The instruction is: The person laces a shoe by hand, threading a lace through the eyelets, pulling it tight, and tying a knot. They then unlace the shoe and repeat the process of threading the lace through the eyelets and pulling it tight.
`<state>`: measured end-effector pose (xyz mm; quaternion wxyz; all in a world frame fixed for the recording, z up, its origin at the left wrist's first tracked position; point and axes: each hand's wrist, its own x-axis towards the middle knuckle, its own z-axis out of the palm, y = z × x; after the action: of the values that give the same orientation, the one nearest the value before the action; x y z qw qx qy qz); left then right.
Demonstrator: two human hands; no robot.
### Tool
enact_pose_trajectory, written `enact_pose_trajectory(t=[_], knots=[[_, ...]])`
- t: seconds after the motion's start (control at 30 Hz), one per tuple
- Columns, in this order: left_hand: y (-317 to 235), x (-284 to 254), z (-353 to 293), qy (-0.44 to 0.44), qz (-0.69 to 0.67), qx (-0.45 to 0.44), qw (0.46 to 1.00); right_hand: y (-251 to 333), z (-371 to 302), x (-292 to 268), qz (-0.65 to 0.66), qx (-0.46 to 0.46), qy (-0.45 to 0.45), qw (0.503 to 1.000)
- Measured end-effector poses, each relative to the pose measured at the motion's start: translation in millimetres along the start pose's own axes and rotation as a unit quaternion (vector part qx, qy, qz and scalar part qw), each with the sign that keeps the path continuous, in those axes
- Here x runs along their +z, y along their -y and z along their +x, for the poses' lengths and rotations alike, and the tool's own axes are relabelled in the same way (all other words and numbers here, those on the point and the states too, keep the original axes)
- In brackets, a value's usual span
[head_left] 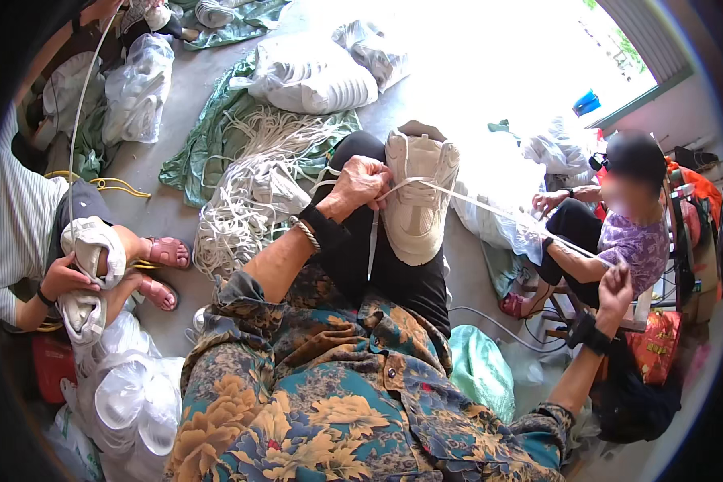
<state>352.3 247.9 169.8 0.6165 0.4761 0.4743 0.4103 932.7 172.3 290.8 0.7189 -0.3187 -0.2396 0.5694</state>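
Shoe [419,210] right of lace pile [231,210]

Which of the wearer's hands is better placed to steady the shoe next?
Probably the left hand: it sits beside the shoe, while the right hand is far out, gripping the stretched lace.

Left hand [361,181] and right hand [615,289]: both closed, set well apart.
The left hand is held forward near the middle, fingers [373,167] curled, the left forearm [278,255] angled inward; the right hand is raised far to the side, fingers bunched, the right forearm [580,381] extended outward.
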Motion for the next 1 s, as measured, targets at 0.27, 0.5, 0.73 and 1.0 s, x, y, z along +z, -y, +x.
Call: enact_pose_trajectory(t=[0.27, 0.5, 0.73, 1.0], knots=[[-8, -4, -5, -0.002, -0.004, -0.019, 1.0, -28, -59, -81, 0.094, -0.069, -0.272, 0.955], [-16, 4, -8, 0.004, 0.04, -0.023, 0.999, -51, -82, -99, 0.085, -0.071, -0.331, 0.937], [-13, 5, -2, -0.02, 0.079, -0.036, 0.996, -152, -49, -34, 0.053, 0.083, -0.148, 0.984], [-8, 21, 8, -0.148, 0.33, 0.192, 0.913, -275, -27, 139, -0.318, 0.094, 0.131, 0.934]])
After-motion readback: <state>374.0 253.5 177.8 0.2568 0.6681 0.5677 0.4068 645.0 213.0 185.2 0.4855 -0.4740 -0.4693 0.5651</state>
